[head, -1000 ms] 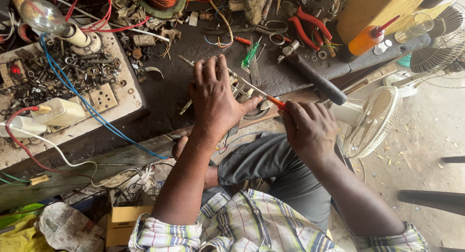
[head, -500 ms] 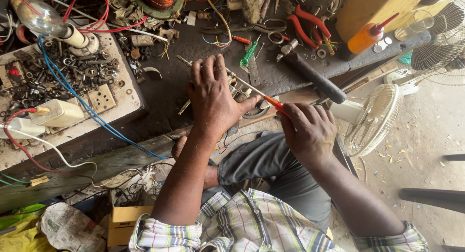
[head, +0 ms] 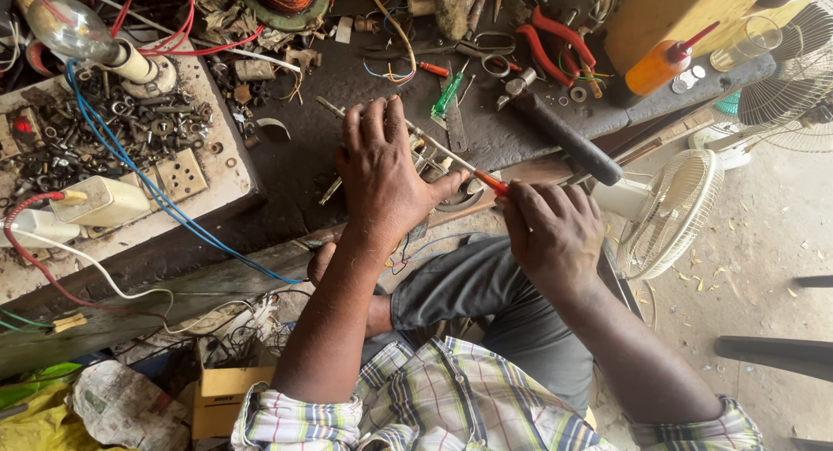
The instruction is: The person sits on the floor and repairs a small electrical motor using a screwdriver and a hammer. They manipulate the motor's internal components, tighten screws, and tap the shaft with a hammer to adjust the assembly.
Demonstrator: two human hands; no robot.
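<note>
The orange-handled screwdriver (head: 486, 180) lies just above the middle of the frame, its thin metal shaft running up and to the left under the left hand (head: 386, 178), its handle end disappearing into the right hand (head: 551, 230). The right hand's fingers are curled tight around the handle, knuckles toward the camera, with only a short orange stub showing. The left hand lies flat, palm down, fingers pressed close together and pointing to the top of the frame, thumb stretched out to the right toward the shaft. Under its palm sits a round metal part (head: 451, 191), mostly hidden, so how the screwdriver tip meets it cannot be told.

Against the pictures from a second and half a second ago, almost nothing has shifted: both hands sit in the same spots, the left a touch lower on the part, the screwdriver at the same slant. The work looks to be in a steady hold-and-turn phase rather than a change of tool or grip.

Around this, the dark workbench (head: 286, 169) is littered with small parts. A green tester screwdriver (head: 448, 95) lies above the left hand, red-handled pliers (head: 555, 52) and an orange squeeze bottle (head: 664, 62) at the upper right, a black-handled tool (head: 568, 139) just above the right hand. A tray of nuts and washers (head: 113, 134) with a blue wire (head: 147, 186) fills the upper left, and a white fan (head: 668, 212) stands at the right.
</note>
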